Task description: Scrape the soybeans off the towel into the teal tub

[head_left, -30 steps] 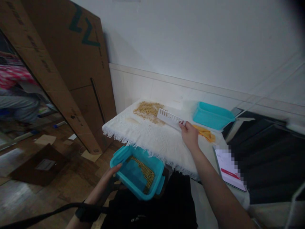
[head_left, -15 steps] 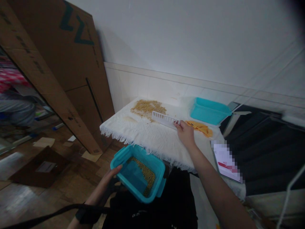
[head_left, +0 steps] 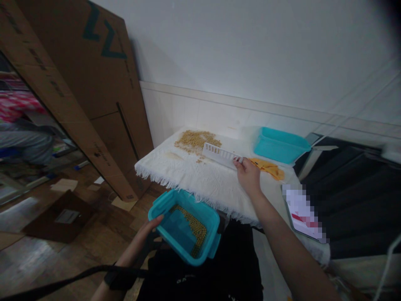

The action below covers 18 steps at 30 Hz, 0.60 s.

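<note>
My left hand (head_left: 152,228) grips the left side of a turquoise plastic container (head_left: 178,246), its thumb over the rim and the other fingers hidden underneath. Soybeans (head_left: 196,229) lie along the far and right side of its bottom. The container is held just below the table's fringed front edge. In my right hand (head_left: 249,173) is the end of a white slotted plastic strip (head_left: 221,156), stood on its edge on the white cloth (head_left: 188,177). Its far end reaches the near right side of a spread pile of soybeans (head_left: 197,139).
A second turquoise container (head_left: 280,146) stands at the table's back right, beside a crumpled orange cloth (head_left: 271,168). A tablet-like device with a blurred screen (head_left: 303,213) lies at the right edge. Tall cardboard boxes (head_left: 78,83) lean at the left; another person's legs (head_left: 25,140) show behind them.
The whole view has shifted slightly, so everything sits a little further right. Both hands keep their holds, and the strip stays by the pile with hardly any visible movement.
</note>
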Available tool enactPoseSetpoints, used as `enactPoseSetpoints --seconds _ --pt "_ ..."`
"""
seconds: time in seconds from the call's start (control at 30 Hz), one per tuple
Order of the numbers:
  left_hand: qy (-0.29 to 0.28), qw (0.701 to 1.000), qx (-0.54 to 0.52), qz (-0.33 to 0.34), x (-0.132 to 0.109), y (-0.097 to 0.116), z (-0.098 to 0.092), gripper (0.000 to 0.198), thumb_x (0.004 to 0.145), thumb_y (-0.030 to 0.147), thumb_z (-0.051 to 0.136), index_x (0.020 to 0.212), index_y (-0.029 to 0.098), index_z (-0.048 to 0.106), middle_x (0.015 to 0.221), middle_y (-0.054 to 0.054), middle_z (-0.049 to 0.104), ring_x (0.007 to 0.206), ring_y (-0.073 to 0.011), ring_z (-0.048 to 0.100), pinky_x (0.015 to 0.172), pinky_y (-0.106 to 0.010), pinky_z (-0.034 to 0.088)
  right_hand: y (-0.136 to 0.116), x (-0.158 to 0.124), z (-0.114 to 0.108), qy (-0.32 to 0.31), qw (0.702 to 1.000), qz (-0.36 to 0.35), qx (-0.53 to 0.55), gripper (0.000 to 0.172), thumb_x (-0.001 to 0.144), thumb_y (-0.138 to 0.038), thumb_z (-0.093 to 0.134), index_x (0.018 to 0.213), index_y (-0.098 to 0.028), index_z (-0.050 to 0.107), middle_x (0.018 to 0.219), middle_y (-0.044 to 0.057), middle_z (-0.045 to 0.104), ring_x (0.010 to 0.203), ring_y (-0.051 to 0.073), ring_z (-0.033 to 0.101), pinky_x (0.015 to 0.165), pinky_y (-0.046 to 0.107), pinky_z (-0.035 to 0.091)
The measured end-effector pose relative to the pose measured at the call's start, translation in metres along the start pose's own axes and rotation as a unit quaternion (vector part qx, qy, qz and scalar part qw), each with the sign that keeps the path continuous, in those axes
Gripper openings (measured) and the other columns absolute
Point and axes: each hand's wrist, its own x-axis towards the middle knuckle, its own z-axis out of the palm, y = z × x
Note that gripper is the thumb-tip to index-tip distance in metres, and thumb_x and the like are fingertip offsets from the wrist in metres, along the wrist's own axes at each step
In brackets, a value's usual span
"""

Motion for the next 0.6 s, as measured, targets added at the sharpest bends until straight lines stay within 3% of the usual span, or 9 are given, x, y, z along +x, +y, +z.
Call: enactPoseSetpoints --seconds 0.17,0.43,0.6 --pt "0.006 1.0 0.0 0.003 -0.0015 0.0015 0.0029 0.115 0.081 0.076 0.086 0.176 0.025 0.045 0.147 -0.016 0.083 0.149 -0.0481 0.066 0.097 -0.054 0.067 0.0044 0.0005 -0.0015 0.011 1.0 0.018 -0.008 0.026 0.098 -0.045 0.062 0.08 -0.028 0.058 0.07 0.002 0.066 0.072 0.025 0.064 0.069 0.033 0.04" --pt "-0.002 1.0 0.001 0.01 0.001 -0.006 -0.0042 0.091 0.088 0.076 0.082 0.164 0.031 0.06 0.148 -0.011 0.083 0.147 -0.0472 0.069 0.101 -0.052 0.066 0.0044 0.0001 -0.0021 0.01 1.0 0.006 -0.021 0.029 0.098 -0.045 0.061 0.075 -0.029 0.053 0.067 0.002 0.064 0.072 0.025 0.06 0.067 0.032 0.036" --pt "-0.007 1.0 0.004 0.006 0.0018 -0.0041 -0.0041 0.102 0.086 0.077 0.083 0.172 0.032 0.051 0.154 -0.012 0.08 0.152 -0.047 0.065 0.104 -0.054 0.065 0.0071 0.0021 -0.0051 0.014 0.999 0.032 -0.042 0.03 0.096 -0.043 0.062 0.073 -0.029 0.047 0.065 0.001 0.058 0.07 0.024 0.056 0.068 0.033 0.033"
